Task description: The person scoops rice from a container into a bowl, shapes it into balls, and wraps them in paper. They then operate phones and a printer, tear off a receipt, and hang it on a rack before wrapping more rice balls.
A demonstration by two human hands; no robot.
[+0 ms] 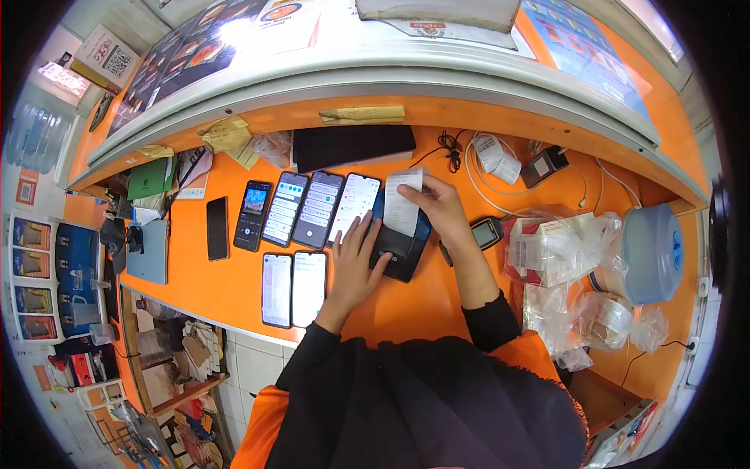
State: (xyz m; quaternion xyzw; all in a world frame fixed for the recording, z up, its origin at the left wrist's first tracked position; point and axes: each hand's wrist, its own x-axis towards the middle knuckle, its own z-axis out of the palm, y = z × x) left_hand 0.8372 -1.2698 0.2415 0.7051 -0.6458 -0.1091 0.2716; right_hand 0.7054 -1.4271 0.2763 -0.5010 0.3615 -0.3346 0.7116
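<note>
My right hand [439, 205] pinches the upper part of a white printed receipt [402, 207], which comes out of a small black printer [402, 254]. My left hand [358, 258] lies with its fingers spread over the printer's left side and the lower part of a lit phone [362, 194]. Left of that phone, several more phones stand in a row on the orange desk, among them a dark one [217, 228]. Two lit phones, one [276, 289] beside the other [309, 285], lie nearer the front edge.
A black tablet [355, 147] lies at the back. Cables, an adapter [544, 166] and a handheld device [485, 233] are to the right, before plastic bags [562, 246] and a blue-lidded container [653, 254]. Papers and a green folder [151, 179] sit at the left.
</note>
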